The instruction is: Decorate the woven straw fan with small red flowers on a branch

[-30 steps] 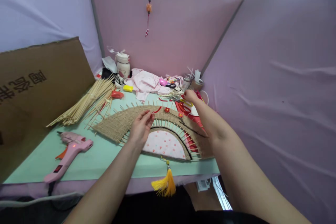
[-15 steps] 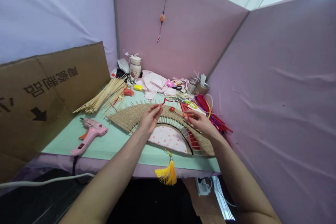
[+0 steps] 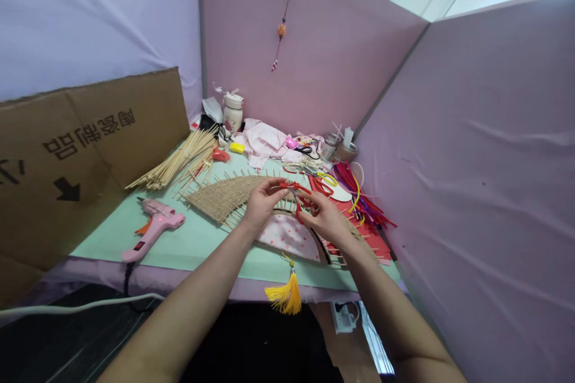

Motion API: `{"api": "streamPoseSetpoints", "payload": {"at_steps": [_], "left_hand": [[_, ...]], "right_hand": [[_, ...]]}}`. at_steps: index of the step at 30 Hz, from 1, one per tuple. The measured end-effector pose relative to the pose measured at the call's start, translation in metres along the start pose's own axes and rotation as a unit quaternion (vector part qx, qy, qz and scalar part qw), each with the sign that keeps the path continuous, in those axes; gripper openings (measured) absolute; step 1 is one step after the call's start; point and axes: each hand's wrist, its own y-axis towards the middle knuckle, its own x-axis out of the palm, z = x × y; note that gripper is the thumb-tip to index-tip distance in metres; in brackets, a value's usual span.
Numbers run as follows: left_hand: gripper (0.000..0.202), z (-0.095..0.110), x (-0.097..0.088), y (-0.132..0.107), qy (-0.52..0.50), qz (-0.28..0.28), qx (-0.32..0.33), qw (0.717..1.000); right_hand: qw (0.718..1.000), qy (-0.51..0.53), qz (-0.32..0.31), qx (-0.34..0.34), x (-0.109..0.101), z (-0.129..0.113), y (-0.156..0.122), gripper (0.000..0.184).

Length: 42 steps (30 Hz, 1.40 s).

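My left hand (image 3: 265, 203) is closed in a pinch on a short red pipe cleaner (image 3: 284, 184) above the fan. Red-handled scissors (image 3: 299, 210) are in my right hand (image 3: 326, 215), their blades pointing toward my left fingertips, close to the pipe cleaner. Beneath both hands lies a fan-shaped piece (image 3: 224, 196) of thin sticks woven with tan cord. Its inner half-round panel (image 3: 287, 236) is white cloth with pink-red spots. A yellow tassel (image 3: 287, 294) hangs at the front edge. My fingers hide part of the scissors and of the pipe cleaner.
A pink glue gun (image 3: 155, 224) lies at left, near a bundle of sticks (image 3: 179, 158) and a cardboard sheet (image 3: 90, 149). Red paper (image 3: 380, 242), yellow-handled scissors (image 3: 327, 179) and coloured pipe cleaners (image 3: 348, 182) lie at right. Pink cloth (image 3: 265, 142) and a bottle (image 3: 232, 112) are behind.
My right hand has moved left with the scissors, bringing the blades up to the left fingers. The hands are now close together, and more red paper shows at right.
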Motion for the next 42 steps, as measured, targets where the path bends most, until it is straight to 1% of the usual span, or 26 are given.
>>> {"api": "streamPoseSetpoints", "payload": {"at_steps": [3,8,14,20,24,28,30,31,33,36,39,42], "left_hand": [[0.034,-0.002,-0.001,0.0,0.021,-0.009,0.017,1.0],[0.027,-0.001,0.0,-0.001,0.045,-0.032,0.026,0.998],[0.023,0.001,0.002,-0.002,0.059,-0.017,0.013,0.998],[0.023,-0.003,-0.003,0.002,0.063,0.003,0.003,0.998],[0.022,-0.005,-0.004,0.004,0.036,0.001,-0.014,0.999],[0.028,-0.002,0.001,0.002,-0.013,0.021,-0.059,0.998],[0.028,0.001,0.002,0.001,-0.038,0.023,-0.082,0.996],[0.027,0.003,0.002,0.0,-0.051,0.02,-0.092,0.994],[0.023,0.006,0.001,-0.001,-0.078,-0.005,-0.115,0.99],[0.024,0.008,-0.001,-0.001,-0.111,-0.038,-0.147,0.982],[0.028,0.006,-0.002,0.001,-0.113,-0.037,-0.144,0.982],[0.03,0.002,-0.002,0.001,-0.109,-0.038,-0.127,0.985]], "right_hand": [[1.0,-0.013,0.002,-0.006,-0.001,-0.001,-0.001,0.043],[0.999,-0.024,0.016,-0.014,-0.003,-0.007,-0.001,0.043],[1.0,-0.009,0.011,-0.009,-0.001,-0.011,-0.001,0.038],[0.999,0.02,-0.017,0.019,0.002,-0.012,-0.003,0.032],[0.999,0.014,-0.028,0.016,0.005,-0.009,-0.001,0.028],[1.0,0.001,-0.011,0.01,0.01,-0.006,0.001,0.026],[1.0,-0.002,-0.001,0.007,0.011,-0.006,0.001,0.027],[1.0,-0.002,0.002,0.006,0.012,-0.007,0.001,0.027],[1.0,0.007,0.007,0.007,0.012,-0.007,0.0,0.026],[0.998,0.051,0.001,0.023,0.011,-0.006,0.0,0.027],[0.995,0.092,-0.011,0.036,0.009,-0.004,0.0,0.028],[0.994,0.104,-0.013,0.043,0.008,-0.005,-0.001,0.029]]}}
